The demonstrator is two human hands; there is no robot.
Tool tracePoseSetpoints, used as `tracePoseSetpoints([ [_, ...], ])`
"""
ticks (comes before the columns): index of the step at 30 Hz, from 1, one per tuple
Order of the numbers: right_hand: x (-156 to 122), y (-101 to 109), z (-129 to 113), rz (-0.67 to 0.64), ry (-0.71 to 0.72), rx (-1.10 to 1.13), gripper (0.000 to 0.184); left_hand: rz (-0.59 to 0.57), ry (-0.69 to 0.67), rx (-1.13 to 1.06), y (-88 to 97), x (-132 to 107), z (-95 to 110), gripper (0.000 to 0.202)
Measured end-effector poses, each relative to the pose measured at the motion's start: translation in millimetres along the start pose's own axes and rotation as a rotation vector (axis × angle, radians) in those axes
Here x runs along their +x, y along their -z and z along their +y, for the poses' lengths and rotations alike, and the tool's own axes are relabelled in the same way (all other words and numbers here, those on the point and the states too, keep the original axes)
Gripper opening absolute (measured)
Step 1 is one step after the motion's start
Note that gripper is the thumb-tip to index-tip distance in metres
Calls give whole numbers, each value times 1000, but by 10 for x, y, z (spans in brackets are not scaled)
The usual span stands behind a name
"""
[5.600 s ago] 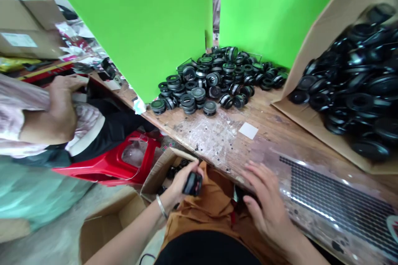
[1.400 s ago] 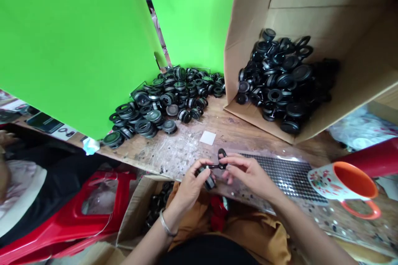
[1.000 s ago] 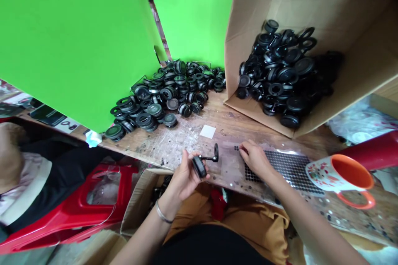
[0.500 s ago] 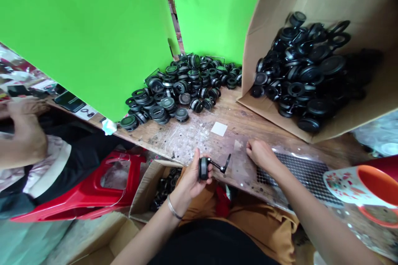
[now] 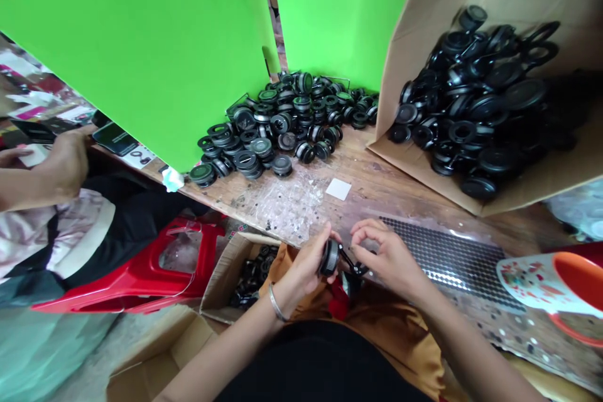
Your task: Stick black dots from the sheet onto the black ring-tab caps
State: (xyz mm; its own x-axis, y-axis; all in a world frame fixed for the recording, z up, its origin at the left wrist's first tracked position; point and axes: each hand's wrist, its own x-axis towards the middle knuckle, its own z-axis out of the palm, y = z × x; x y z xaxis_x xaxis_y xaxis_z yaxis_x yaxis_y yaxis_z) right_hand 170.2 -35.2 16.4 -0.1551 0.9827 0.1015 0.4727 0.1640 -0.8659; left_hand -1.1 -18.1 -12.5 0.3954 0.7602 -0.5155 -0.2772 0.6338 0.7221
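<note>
My left hand is closed round a black round part with a ribbed rim. A short jointed arm with a ring-like end sticks out of it to the right. Close beside that arm is my right hand, its thumb and forefinger brought together in a pinch. What sits between those fingertips is too small to make out. Under and beyond my right forearm, a clear sheet with rows of small black dots lies on the wooden table.
Many similar black parts are heaped against the green partition. A large cardboard box at right holds more. A white square lies mid-table; an orange-lined mug stands right. Left are a red stool and another person's hand.
My right hand has come off the dotted sheet and moved left to the part's arm. My left hand has shifted slightly right and turned the part. The view has shifted a little.
</note>
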Motion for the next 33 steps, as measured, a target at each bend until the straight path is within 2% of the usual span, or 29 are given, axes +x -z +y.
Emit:
tracePoseSetpoints([
  [4, -12, -92, -10, -6, -6, -7, 12, -19, -9, 45, -70, -16, -38, 53],
  [10, -37, -89, 51, 5, 27, -83, 12, 1, 2, 55, -115, -41, -69, 51],
  [12, -76, -106, 48, 71, 110, -173, 11, 7, 33, 20, -126, -40, -65, 49],
  [15, -178, -177, 11, 191, 321, -334, 11, 46, 85, -69, -143, -28, -44, 47],
  [17, -258, -238, -26, 208, 443, -448, 19, 80, 96, -101, -149, -14, -29, 46],
  [19, -313, -269, -42, 189, 485, -540, 26, 101, 100, -90, -146, 3, -24, 47],
  [22, -286, -168, 53, 127, 409, -474, 27, 95, 80, -43, -119, 30, -30, 46],
  [25, -121, 102, 331, 161, 175, -330, 24, 54, 0, -2, -80, 52, -28, 46],
  [27, 16, 277, 570, 239, -48, -453, 20, 50, -56, 3, -60, 63, -14, 46],
  [28, 77, 339, 682, 243, -98, -491, 18, 57, -73, -3, -55, 66, -4, 46],
  [30, 167, 394, 863, 220, -157, -560, 17, 67, -86, -15, -51, 67, 14, 47],
  [33, 220, 354, 991, 171, -197, -621, 18, 80, -95, -11, -54, 60, 32, 48],
])
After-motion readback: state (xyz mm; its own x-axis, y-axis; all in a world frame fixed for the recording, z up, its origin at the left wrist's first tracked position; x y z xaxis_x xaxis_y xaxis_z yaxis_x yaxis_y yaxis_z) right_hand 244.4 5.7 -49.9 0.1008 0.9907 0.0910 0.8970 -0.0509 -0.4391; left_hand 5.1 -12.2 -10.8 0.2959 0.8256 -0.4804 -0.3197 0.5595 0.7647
